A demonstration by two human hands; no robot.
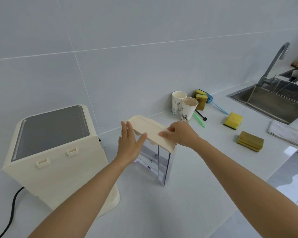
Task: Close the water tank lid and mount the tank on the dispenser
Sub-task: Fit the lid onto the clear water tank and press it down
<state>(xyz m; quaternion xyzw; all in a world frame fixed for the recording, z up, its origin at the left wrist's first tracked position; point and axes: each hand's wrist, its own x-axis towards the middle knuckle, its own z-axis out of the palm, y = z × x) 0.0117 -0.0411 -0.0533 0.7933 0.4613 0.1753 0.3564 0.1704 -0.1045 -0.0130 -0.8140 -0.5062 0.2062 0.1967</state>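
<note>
On the white counter (187, 194), just right of the dispenser (58, 162), I see the clear water tank (159, 162) standing upright, apart from the dispenser and not mounted on it. The cream lid (150, 129) sits over the tank's top opening, tilted, its far left end higher; whether it is fully seated I cannot tell.

My left hand (130, 143) is spread flat, fingers together and extended, the palm against the near left edge of the lid and the thumb reaching up under its rim. It presses rather than clamps. My right hand (179, 133) lies on the lid's right portion, fingers bent over the top surface and thumb at the near edge, lightly pinching the lid.

The dispenser shows a dark top panel and two small hooks on the side facing me. A black cable (12, 212) runs from its base toward the lower left.

Further back, against the tiled wall (110, 48), stand two paper cups (184, 107), touching each other. Near them lie yellow sponges (233, 121), a blue brush (215, 104) and a green utensil (199, 120). At far right are the steel sink (272, 102), its faucet (273, 62) and a folded cloth (284, 133).
</note>
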